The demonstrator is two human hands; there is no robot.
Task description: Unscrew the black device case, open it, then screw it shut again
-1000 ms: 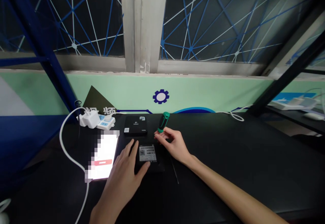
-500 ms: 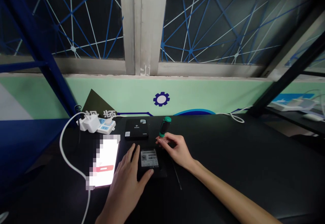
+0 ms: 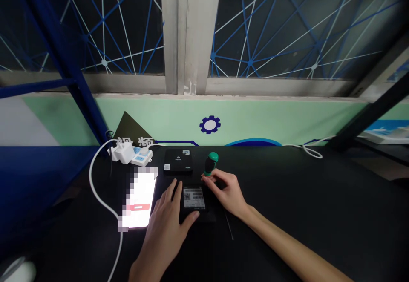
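Note:
My left hand [image 3: 166, 226] lies flat with fingers spread on the near-left part of a small black box [image 3: 194, 203] that carries a white label, holding it on the black table [image 3: 303, 205]. My right hand [image 3: 225, 188] is pinched round the shaft of a screwdriver with a green and black handle [image 3: 211, 163], which stands upright at the box's far right corner. A second black box [image 3: 178, 162] lies just behind.
A lit phone [image 3: 140, 197] lies left of my left hand, with a white cable [image 3: 97, 188] looping past it. A white power strip with a charger [image 3: 131, 154] sits at the back left. A thin dark rod [image 3: 228, 225] lies right of the box. A blue frame post [image 3: 73, 69] rises at left.
The view has shifted a little, so everything sits slightly further right. Both hands keep their places on the box and the screwdriver.

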